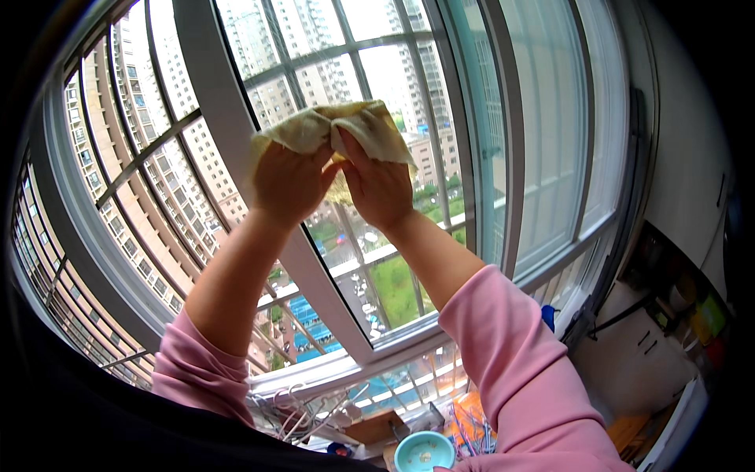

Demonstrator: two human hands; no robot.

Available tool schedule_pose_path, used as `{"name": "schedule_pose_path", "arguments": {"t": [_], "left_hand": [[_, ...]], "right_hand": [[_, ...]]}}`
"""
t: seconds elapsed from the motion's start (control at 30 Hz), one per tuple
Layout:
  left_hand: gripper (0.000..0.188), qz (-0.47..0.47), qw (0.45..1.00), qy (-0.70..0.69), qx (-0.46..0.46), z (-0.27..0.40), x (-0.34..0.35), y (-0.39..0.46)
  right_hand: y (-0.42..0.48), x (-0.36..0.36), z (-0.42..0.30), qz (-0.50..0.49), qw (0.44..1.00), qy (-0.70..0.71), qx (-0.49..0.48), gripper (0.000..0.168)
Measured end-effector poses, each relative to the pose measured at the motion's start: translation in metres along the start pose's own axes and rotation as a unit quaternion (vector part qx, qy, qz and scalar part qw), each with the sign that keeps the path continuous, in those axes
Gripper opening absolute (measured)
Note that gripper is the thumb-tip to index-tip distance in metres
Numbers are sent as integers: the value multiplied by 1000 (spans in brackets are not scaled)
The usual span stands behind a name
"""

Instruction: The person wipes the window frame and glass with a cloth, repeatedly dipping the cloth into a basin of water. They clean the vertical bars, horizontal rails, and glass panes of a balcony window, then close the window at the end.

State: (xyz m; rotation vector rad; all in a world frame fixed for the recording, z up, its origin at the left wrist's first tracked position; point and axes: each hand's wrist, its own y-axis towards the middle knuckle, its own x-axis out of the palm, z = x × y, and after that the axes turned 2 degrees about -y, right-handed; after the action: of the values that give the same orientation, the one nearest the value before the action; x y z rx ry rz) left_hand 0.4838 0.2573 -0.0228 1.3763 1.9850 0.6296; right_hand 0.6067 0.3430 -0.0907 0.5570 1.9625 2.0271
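Both hands hold a crumpled cream-and-yellow cloth up in front of a sliding window pane. My left hand grips the cloth's left part, close to the white window frame. On the right part of the cloth is my right hand, its fingers partly covered by the fabric. The two thumbs almost meet between the hands. Whether the cloth touches the glass, I cannot tell. Pink sleeves are pushed up on both forearms.
Metal security bars stand outside the window, high above a street. Below, a turquoise basin sits beside wire hangers, a brown box and an orange bag. White cabinets stand to the right.
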Motion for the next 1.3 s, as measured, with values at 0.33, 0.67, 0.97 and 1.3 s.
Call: {"name": "schedule_pose_path", "arguments": {"t": [0.33,0.67,0.97,1.3], "left_hand": [[41,-3,989,107,-103,-88,-15,100],[39,26,971,127,-199,-96,-3,142],[49,45,975,66,-206,-88,8,176],[50,31,984,37,-170,-21,28,176]], "right_hand": [[167,18,28,124,980,57,-146,37],[224,14,51,8,974,-126,-189,42],[237,-10,58,78,962,-63,-253,46],[188,-25,112,57,971,-145,-183,49]]}}
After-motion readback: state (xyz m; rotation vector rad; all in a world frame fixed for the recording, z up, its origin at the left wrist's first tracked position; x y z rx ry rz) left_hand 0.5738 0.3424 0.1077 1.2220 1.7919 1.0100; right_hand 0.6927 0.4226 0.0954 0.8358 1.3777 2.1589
